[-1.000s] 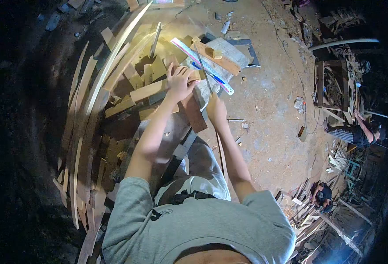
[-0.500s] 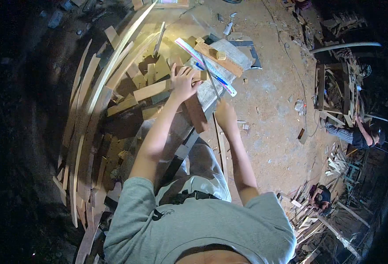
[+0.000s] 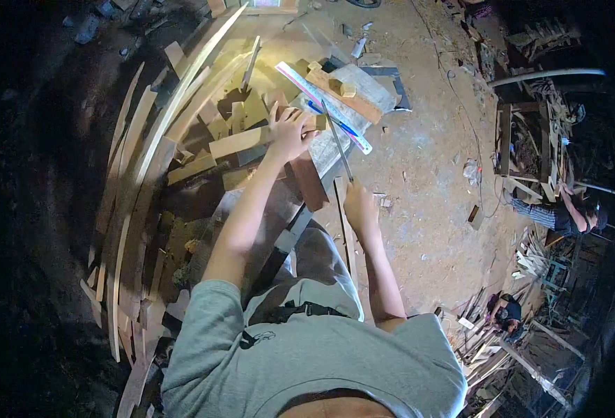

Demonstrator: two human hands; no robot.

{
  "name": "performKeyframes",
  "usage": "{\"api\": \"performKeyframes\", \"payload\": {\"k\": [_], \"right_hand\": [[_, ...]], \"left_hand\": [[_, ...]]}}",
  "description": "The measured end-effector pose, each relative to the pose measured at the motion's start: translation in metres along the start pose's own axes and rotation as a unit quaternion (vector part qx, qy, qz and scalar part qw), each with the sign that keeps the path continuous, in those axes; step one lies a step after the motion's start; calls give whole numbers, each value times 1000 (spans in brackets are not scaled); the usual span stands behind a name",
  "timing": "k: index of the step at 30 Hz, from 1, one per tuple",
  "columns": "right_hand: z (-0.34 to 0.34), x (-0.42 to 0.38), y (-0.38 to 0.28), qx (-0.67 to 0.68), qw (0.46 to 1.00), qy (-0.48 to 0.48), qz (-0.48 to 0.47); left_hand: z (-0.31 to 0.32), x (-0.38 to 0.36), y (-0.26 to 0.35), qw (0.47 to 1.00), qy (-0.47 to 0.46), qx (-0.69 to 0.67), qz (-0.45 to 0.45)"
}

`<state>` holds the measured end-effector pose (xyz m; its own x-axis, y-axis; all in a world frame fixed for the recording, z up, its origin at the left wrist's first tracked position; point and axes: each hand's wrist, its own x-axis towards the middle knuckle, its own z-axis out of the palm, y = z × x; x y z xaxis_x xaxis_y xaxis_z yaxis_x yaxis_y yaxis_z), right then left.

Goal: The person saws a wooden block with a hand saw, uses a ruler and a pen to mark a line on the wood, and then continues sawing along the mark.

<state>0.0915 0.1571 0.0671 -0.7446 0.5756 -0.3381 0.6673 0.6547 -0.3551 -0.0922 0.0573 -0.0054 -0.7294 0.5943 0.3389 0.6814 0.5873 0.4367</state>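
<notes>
Head view: my left hand [image 3: 288,132] is pressed down flat on a short wood block [image 3: 241,142], fingers spread over its near end, pinning it on the table [image 3: 325,150] with no curled grip around it. My right hand [image 3: 360,205] is closed in a full grip on the handle of a thin-bladed saw [image 3: 338,139], blade running up and away from the hand toward the block's end just beside my left fingers. Blade sits at or on the block's end, can't tell if there's a kerf or how deep, too small and my fingers cover it. Judging from that, the cut looks underway but not through: block reads as one piece, no fresh offcut visible at the blade. A striped ruler [image 3: 321,104] lies on the table just beyond the blade, with a longer plank [image 3: 346,97] and small cube of wood on top behind it. Scrap wood strips [image 3: 182,104] piled to my left, dirt floor [image 3: 426,160] to the right. Another person [image 3: 558,212] is bent over work well off to the right, one more lower right.
</notes>
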Motion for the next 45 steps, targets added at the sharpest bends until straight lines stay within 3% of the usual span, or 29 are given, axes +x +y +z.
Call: {"api": "performKeyframes", "payload": {"k": [4, 7, 9, 10, 11, 13, 16, 21, 23, 25, 28, 35, 37, 40, 45], "right_hand": [[8, 36, -16, 3, 1000, -22, -20], [14, 63, -22, 35, 995, 56, -76], [7, 53, -3, 127, 967, 137, -175], [-3, 35, -2, 233, 960, 140, -68], [0, 29, 15, 269, 941, 182, -91], [13, 18, 43, 278, 933, 227, -37], [36, -2, 72, 289, 934, 203, 43], [67, -26, 75, 279, 944, 161, 76], [61, -28, 63, 289, 951, 89, 66], [61, -22, 53, 284, 953, 94, 51], [45, -13, 34, 159, 983, 86, -17], [47, 12, 31, 130, 987, 67, -71], [41, 12, 30, 116, 988, 66, -72], [39, 15, 30, 104, 992, 42, -64], [28, 15, 29, 92, 994, 14, -55]], "left_hand": [[2, -2, -3, 999, -3, -10, 33], [0, -1, -1, 1000, -13, -4, 19], [0, -1, 0, 1000, 9, -17, 21], [-1, 0, 1, 1000, -1, -14, 11], [-1, -1, 3, 1000, -11, -13, 1], [-1, -1, 2, 1000, 1, -21, 18], [0, 1, 0, 999, 26, -15, 32], [-2, 0, 2, 999, 13, -10, 45], [0, 0, 2, 998, 29, -7, 62], [-1, 0, 2, 998, 7, 8, 62], [1, 2, 2, 996, -8, 54, 67], [-7, 9, 0, 989, -67, 109, 72], [-9, 13, -5, 984, -120, 108, 80], [-7, 13, -10, 990, -69, 63, 104], [-4, 13, -14, 991, -68, 47, 104]]}}
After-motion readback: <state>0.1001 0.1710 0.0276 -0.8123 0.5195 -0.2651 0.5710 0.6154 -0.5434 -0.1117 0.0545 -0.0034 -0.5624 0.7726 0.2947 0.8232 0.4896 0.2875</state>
